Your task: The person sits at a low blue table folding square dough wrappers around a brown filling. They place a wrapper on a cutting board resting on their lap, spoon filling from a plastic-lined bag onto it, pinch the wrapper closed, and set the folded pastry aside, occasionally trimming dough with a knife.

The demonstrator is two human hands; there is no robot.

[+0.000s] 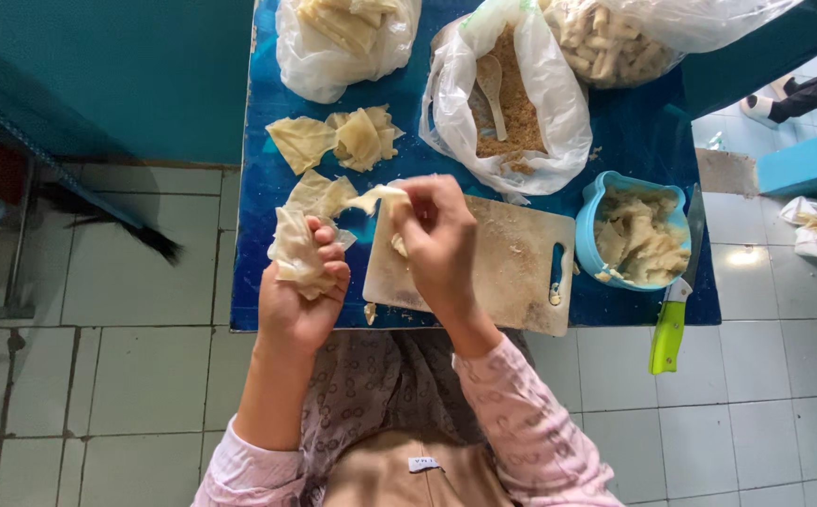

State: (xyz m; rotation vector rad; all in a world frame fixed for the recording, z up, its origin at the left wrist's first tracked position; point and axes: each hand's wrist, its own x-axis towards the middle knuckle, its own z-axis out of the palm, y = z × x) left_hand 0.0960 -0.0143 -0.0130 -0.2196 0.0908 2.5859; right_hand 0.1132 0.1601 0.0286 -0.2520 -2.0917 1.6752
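Observation:
My left hand is closed around a crumpled pale dough wrapper, held above the near left edge of the blue table. My right hand pinches another thin strip of pale wrapper over the left end of a worn cutting board. Loose wrapper sheets lie on the table just beyond my hands.
A plastic bag of brown crumbs with a spoon sits behind the board. Two more bags stand at the back. A blue bowl of pale scraps is at right, beside a green-handled knife. Tiled floor surrounds the table.

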